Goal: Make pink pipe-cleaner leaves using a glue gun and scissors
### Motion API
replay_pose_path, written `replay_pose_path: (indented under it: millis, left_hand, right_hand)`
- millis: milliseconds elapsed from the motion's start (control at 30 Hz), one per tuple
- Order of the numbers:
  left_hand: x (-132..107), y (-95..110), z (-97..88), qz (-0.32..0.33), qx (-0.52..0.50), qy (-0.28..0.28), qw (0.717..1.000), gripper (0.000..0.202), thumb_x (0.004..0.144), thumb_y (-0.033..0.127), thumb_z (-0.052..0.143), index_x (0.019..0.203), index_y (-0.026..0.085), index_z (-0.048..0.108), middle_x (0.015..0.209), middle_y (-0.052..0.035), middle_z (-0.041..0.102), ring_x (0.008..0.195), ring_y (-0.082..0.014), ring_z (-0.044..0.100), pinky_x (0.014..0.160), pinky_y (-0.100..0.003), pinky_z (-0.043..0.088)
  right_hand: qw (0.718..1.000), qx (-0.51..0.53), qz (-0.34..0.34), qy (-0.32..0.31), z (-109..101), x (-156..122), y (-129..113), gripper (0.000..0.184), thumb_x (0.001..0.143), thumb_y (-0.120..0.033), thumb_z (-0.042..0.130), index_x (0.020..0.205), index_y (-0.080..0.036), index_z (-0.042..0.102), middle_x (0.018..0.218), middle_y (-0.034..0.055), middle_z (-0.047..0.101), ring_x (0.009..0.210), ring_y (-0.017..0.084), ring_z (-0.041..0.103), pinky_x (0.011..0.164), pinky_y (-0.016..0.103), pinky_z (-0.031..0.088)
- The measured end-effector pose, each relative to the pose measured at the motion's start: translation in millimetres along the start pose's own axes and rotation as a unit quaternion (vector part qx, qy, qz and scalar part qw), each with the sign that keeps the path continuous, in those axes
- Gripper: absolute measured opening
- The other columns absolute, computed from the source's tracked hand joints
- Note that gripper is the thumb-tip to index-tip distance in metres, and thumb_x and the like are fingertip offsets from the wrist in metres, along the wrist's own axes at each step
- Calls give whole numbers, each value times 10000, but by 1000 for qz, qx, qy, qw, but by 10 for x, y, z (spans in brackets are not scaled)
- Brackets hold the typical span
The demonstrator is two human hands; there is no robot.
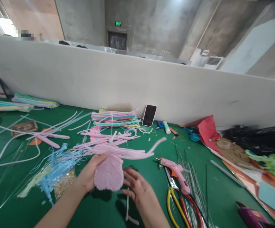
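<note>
My left hand [91, 172] grips a pale pink petal-shaped piece [109, 174] of pipe cleaners laid side by side, its loose stems fanning out at the top. Just right of it, my right hand [138, 188] is open with its fingers apart and curved, the tips close to the petal's edge; whether they touch it I cannot tell. Below those fingers is a short bent pink pipe cleaner [127, 210], its upper end partly behind the thumb. More loose pink pipe cleaners [113, 137] lie beyond the petal.
Right of my hands are a pink glue gun [176, 172], pliers with yellow handles [172, 202] and thin wires [194, 183]. Blue tassels [59, 161] and a bag of gold beads [65, 183] lie left. Bundled pipe cleaners [115, 117] and a phone [149, 115] are by the white partition [132, 82].
</note>
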State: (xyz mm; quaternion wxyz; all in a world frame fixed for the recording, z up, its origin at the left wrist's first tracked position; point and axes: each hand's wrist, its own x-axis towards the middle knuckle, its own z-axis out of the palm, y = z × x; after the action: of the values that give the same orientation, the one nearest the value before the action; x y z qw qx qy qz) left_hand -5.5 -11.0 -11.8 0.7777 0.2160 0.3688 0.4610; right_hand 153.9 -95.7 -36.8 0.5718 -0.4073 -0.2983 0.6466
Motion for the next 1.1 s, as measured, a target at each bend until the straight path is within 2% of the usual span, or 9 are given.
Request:
replay_pose_path:
  millis: [100, 233, 333, 433, 533, 700, 800, 967, 1100]
  left_hand:
    - [-7, -44, 13, -2, 20, -36, 999, 248, 699, 202, 771, 912, 88, 714, 770, -108, 741, 633, -199, 689, 617, -291, 561]
    - [-21, -151, 78, 1, 54, -23, 998, 288, 708, 256, 773, 910, 62, 708, 773, -132, 738, 655, -221, 692, 629, -310, 554]
    - [-22, -193, 90, 7, 58, 5, 998, 274, 708, 255, 776, 890, 63, 706, 797, -131, 740, 686, -225, 696, 645, -310, 554]
    - [-19, -212, 96, 12, 55, -1, 998, 301, 713, 245, 774, 950, 74, 702, 865, -134, 745, 746, -236, 703, 682, -313, 555]
    - [-20, -237, 122, 6, 48, -16, 999, 333, 709, 238, 776, 993, 81, 700, 869, -129, 748, 753, -237, 706, 680, -305, 552]
    - [-37, -286, 172, -11, 51, 0, 999, 321, 670, 236, 803, 933, 74, 718, 808, -118, 751, 709, -228, 707, 647, -283, 550]
    - [-39, -301, 177, -13, 55, 0, 998, 334, 666, 241, 806, 945, 76, 721, 789, -116, 752, 714, -239, 709, 636, -286, 549]
    - [-30, -336, 170, -6, 54, -4, 998, 300, 691, 243, 789, 937, 82, 731, 856, -127, 755, 798, -257, 710, 737, -323, 553]
    - [-37, -365, 182, -9, 58, 2, 998, 309, 669, 266, 806, 898, 71, 736, 818, -130, 752, 770, -260, 709, 710, -325, 557]
  right_hand:
    - [997, 76, -26, -1, 79, 48, -223, 471, 839, -572, 552, 1127, -213, 656, 1227, 109, 647, 1107, 220, 606, 882, 338, 494]
    - [989, 124, -40, 69, 179, 145, -347, 340, 824, -404, 656, 1121, -240, 669, 1094, 58, 711, 992, 176, 659, 853, 296, 513]
    - [981, 149, -54, 116, 159, 213, -319, 400, 772, -306, 725, 1163, -262, 647, 1054, 28, 723, 894, 136, 680, 815, 262, 531]
    - [974, 174, -79, 125, 109, 259, -289, 497, 755, -234, 738, 1227, -302, 597, 1146, 8, 693, 914, 106, 669, 848, 234, 517]
    - [971, 202, -82, 101, 77, 300, -281, 540, 766, -275, 718, 1278, -312, 553, 1255, 27, 639, 1070, 152, 630, 945, 295, 482]
    - [974, 203, -72, 72, 63, 393, -246, 450, 820, -457, 623, 1244, -311, 573, 1319, 44, 592, 1233, 222, 531, 1039, 429, 404]
    - [975, 185, -83, 90, 62, 426, -218, 431, 841, -477, 594, 1229, -292, 578, 1302, 57, 604, 1206, 227, 556, 1041, 444, 396]
    - [975, 128, -116, 141, 73, 423, -199, 452, 852, -475, 586, 1241, -245, 562, 1271, 105, 621, 1105, 258, 626, 958, 477, 458]
    - [971, 129, -132, 151, 66, 410, -202, 458, 870, -481, 559, 1264, -247, 533, 1281, 108, 615, 1094, 258, 632, 939, 482, 468]
